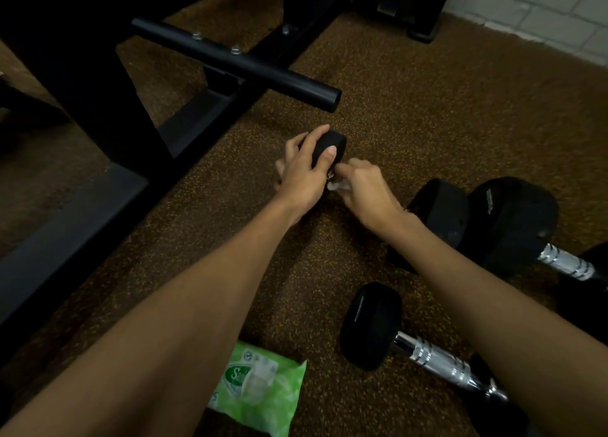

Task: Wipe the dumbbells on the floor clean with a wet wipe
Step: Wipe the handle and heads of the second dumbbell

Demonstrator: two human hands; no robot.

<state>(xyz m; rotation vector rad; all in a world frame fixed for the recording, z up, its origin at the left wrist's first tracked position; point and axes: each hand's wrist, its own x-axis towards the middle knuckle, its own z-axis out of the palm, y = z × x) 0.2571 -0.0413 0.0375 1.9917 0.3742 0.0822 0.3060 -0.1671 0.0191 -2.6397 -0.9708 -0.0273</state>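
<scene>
A small black dumbbell [330,144] lies on the speckled floor at the centre. My left hand [304,170] grips its far head from above. Pressed against the chrome handle of that dumbbell is a crumpled white wet wipe [336,185], held in my right hand [363,190]. Most of the handle and the near head are hidden by my hands. Two larger black dumbbells lie to the right: one [513,222] near my right wrist, another [371,324] with a chrome handle closer to me, partly covered by my right forearm.
A green pack of wet wipes [263,390] lies on the floor under my left forearm. A black bench frame with a round tube [237,63] stands to the left and behind. A white brick wall [559,9] is at the far right.
</scene>
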